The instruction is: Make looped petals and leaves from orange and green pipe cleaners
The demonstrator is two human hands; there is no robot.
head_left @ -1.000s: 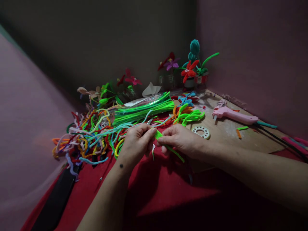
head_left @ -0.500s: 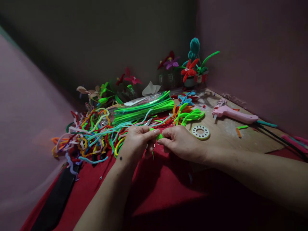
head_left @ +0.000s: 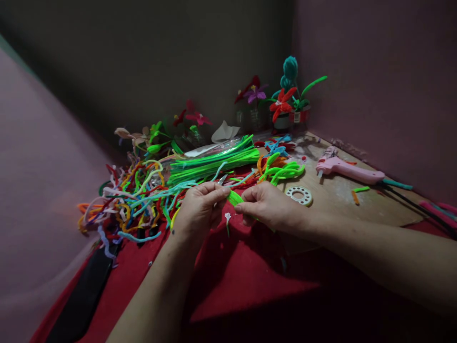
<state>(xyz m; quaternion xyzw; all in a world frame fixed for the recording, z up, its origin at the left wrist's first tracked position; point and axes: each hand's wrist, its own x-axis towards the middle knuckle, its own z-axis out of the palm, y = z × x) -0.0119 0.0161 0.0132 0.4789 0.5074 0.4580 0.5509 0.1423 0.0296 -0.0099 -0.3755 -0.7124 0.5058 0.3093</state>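
Observation:
Between my two hands is a bright green pipe-cleaner piece (head_left: 234, 197), shaped like a petal or leaf. My left hand (head_left: 203, 202) pinches its left end between thumb and finger. On the other side, the thumb and fingers of my right hand (head_left: 266, 204) are closed on its right end, covering part of it. A small white tuft on a thin green stem (head_left: 227, 220) shows just below, over the red cloth (head_left: 246, 281). Behind my hands, the silver tips of scissors (head_left: 223, 179) stick out from among the pipe cleaners.
Loose coloured pipe cleaners (head_left: 143, 200) heap up on the left. A green bundle (head_left: 214, 164) lies behind, near bent green pieces (head_left: 285, 170). A white ring with holes (head_left: 299, 196) and a pink glue gun (head_left: 352, 170) rest on the board. Pipe-cleaner flowers (head_left: 282, 105) stand at the back.
My hands have drawn slightly apart, so more of the green piece shows between them. The white tuft has come into plain sight below.

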